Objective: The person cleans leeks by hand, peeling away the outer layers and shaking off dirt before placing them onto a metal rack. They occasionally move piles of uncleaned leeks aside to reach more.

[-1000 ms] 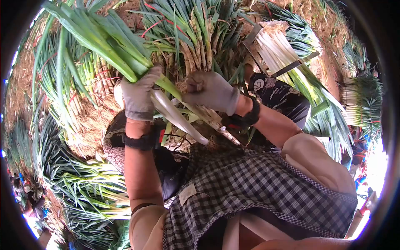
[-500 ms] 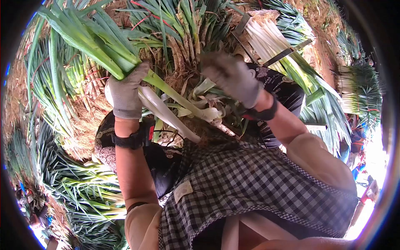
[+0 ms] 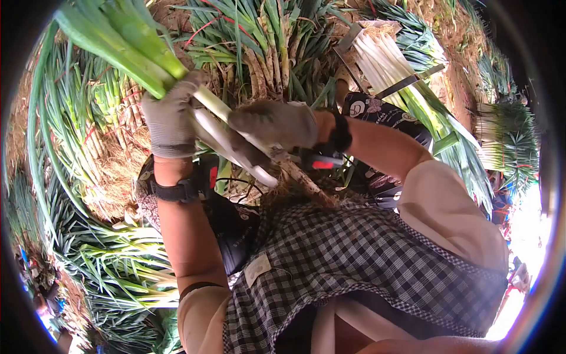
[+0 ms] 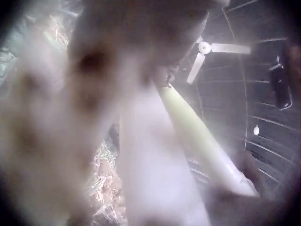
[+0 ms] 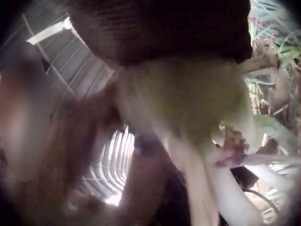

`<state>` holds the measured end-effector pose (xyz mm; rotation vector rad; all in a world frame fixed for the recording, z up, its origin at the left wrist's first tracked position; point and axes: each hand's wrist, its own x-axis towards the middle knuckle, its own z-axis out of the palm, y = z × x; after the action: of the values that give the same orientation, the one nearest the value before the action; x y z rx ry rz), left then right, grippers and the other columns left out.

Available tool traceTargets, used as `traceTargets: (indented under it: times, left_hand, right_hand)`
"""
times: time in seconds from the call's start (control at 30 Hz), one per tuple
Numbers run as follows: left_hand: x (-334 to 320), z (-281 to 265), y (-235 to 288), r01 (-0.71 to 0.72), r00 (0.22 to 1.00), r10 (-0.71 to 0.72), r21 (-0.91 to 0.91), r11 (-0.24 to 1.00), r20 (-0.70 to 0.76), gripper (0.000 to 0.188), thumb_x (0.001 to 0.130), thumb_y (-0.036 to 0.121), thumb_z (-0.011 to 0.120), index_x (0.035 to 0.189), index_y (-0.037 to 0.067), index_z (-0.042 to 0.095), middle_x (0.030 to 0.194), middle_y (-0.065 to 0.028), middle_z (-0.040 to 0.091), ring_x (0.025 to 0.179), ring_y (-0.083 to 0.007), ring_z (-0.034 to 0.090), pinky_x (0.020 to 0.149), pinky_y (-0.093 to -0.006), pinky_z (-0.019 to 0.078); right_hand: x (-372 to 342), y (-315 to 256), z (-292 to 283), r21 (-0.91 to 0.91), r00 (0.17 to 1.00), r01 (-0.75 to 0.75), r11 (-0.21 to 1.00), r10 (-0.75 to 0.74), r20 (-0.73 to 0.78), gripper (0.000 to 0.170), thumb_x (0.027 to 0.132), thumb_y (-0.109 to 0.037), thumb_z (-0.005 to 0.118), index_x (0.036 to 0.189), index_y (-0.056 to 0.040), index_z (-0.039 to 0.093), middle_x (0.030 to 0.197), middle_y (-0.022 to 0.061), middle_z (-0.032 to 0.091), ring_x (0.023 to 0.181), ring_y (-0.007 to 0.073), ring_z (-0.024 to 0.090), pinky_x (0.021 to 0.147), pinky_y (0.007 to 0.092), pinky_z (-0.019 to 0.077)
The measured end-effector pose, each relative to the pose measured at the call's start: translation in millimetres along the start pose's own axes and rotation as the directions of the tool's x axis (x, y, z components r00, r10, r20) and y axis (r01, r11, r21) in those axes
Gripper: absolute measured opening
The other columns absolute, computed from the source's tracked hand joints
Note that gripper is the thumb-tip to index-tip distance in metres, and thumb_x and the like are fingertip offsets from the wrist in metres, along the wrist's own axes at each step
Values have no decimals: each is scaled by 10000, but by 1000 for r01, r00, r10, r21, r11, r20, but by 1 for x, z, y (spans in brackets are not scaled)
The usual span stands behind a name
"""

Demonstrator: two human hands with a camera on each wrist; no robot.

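My gloved left hand (image 3: 171, 121) grips several green onions (image 3: 121, 50) around their stems, with the broad leaves rising to the upper left. Their pale lower ends slant down toward the apron. One smooth white stem (image 3: 256, 171) stands out below the hands. Across the neighbouring stalk (image 3: 212, 103) lies my gloved right hand (image 3: 274, 124), its fingers curled round it. Below that hand, the stalk's brownish, rough lower end (image 3: 303, 180) reaches the lap. In the right wrist view a pale green layer (image 5: 197, 103) spreads beneath the dark glove. The left wrist view shows two stems, one white (image 4: 157, 160).
Tied bundles of green onions (image 3: 259, 53) lie ahead and to the left, roots showing. At right, peeled green onions (image 3: 389, 65) rest in a metal frame (image 3: 407, 82). Loose ones (image 3: 124, 259) are heaped at lower left. The checked apron (image 3: 354, 253) covers the lap.
My right hand swings off the stalk to the upper right, exposing loosened layers near its base, then returns onto the stalk. The left hand shifts slightly left with the green onions.
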<state>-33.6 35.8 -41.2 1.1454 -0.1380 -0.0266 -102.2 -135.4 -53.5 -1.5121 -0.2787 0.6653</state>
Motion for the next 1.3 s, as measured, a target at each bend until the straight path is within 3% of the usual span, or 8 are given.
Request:
traceTargets:
  times: [0.47,0.63,0.73,0.83,0.87,0.93,1.07,1.3]
  left_hand:
    - [47,-139,11,-49,910,54,23,999,-410,257,853,130,497,1022,-36,599,1034,-129,609,950,-228,545,883,-352,445]
    - [59,-194,2,-90,896,58,-52,995,-441,201,863,124,499,968,-6,611,919,-101,616,853,-210,569,813,-313,462]
    - [66,-203,6,-56,865,15,-66,996,-502,187,874,120,513,1002,10,594,855,-51,615,663,-151,530,631,-270,454]
    - [58,-184,4,-97,890,13,-163,982,-455,171,880,119,514,988,15,596,824,-35,590,636,-136,487,619,-263,440]
    - [53,-174,4,-117,904,19,-204,972,-428,153,883,116,506,959,12,589,802,-25,563,627,-125,459,628,-269,440]
    - [45,-148,7,-148,912,30,-262,954,-409,133,886,108,498,946,9,564,789,-23,539,631,-122,447,649,-285,445]
    - [42,-132,7,-141,918,-37,-411,901,-396,107,893,158,518,921,55,515,722,-21,484,640,-130,463,660,-299,456]
    - [39,-78,20,-63,939,-147,-574,817,-312,251,918,322,493,805,98,505,766,-46,563,667,-241,537,702,-397,480]
  right_hand:
    - [-206,-4,20,-422,873,-475,772,354,-335,325,884,-300,574,847,17,631,640,135,585,589,187,578,515,326,442]
    - [-280,-28,26,-688,944,-165,707,-88,-317,240,879,-171,603,744,27,614,580,71,589,490,106,572,412,248,406]
    - [-293,-18,25,-147,692,170,974,-224,-686,199,893,-153,581,885,45,596,611,41,559,523,126,585,410,221,407]
    - [-266,3,19,-254,827,-80,964,-78,-557,354,834,-150,615,1176,-87,555,832,80,646,755,267,644,668,387,514]
    - [-216,-18,23,-757,870,-469,455,87,-486,281,851,-213,587,1116,-117,580,787,91,647,726,300,650,618,371,506]
    - [-180,12,30,-926,927,-373,-63,8,-375,245,747,-286,710,855,-77,640,782,100,646,713,283,631,631,400,505]
    - [-165,-35,20,-923,801,-269,275,-468,-373,204,753,-206,715,848,-45,632,783,96,646,688,261,629,621,356,503]
    - [-134,-50,26,-938,898,-29,346,-403,-176,152,772,-186,704,821,-61,632,735,92,627,671,243,631,601,334,500]
